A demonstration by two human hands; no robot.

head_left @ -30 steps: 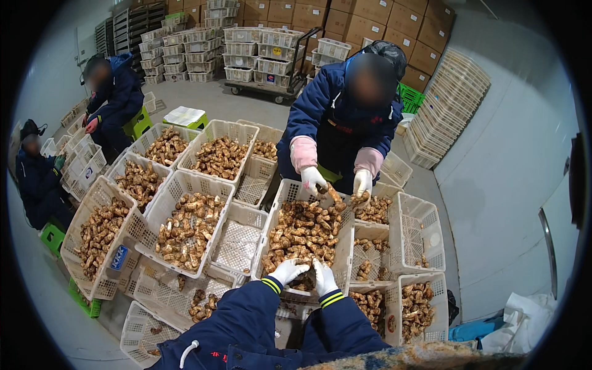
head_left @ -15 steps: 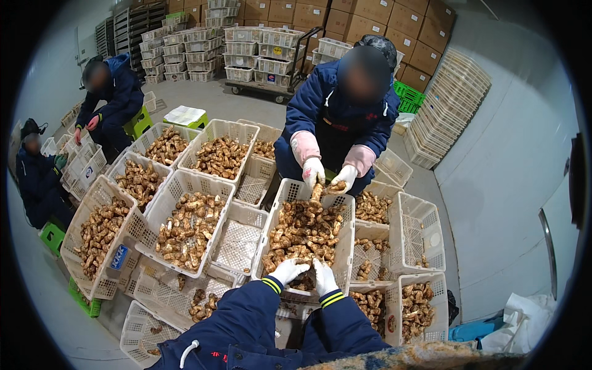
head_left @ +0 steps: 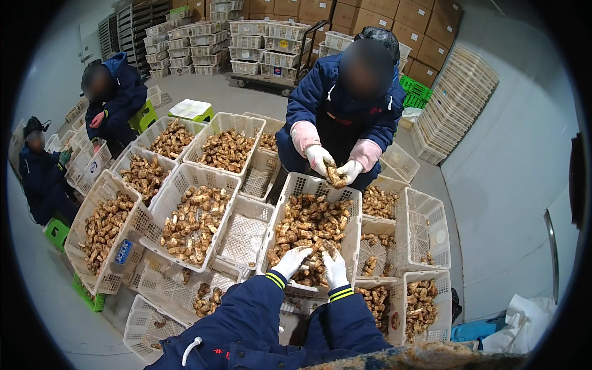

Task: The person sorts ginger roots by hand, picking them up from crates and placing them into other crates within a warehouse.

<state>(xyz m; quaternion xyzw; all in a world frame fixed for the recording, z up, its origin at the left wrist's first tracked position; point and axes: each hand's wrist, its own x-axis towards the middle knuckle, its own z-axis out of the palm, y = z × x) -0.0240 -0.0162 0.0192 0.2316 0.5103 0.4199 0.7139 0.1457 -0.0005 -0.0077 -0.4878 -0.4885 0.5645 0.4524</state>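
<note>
A white slatted crate [head_left: 354, 243] of brown-and-cream mushrooms [head_left: 311, 222] stands in front of me. Both my hands wear white gloves and are over its near end. My left hand [head_left: 292, 261] curls its fingers round a mushroom at the left side of the pile; the fingertips partly hide it. A short way to the right, my right hand [head_left: 335, 270] grips another mushroom [head_left: 330, 248] between thumb and fingers. Across the crate, a co-worker's gloved hands [head_left: 319, 159] hold a mushroom [head_left: 337, 177] above the far rim.
More mushroom crates [head_left: 191, 225] surround mine on the left, with others [head_left: 422, 308] on the right. A sparsely filled crate [head_left: 428, 228] stands beyond them. Two more people sit at the far left. Stacked crates [head_left: 459, 98], a loaded cart [head_left: 265, 80] and cardboard boxes [head_left: 410, 24] line the back.
My hands have moved slightly apart and up over the pile. The co-worker's hands have come together on one mushroom and moved a little right. The view has shifted slightly.
</note>
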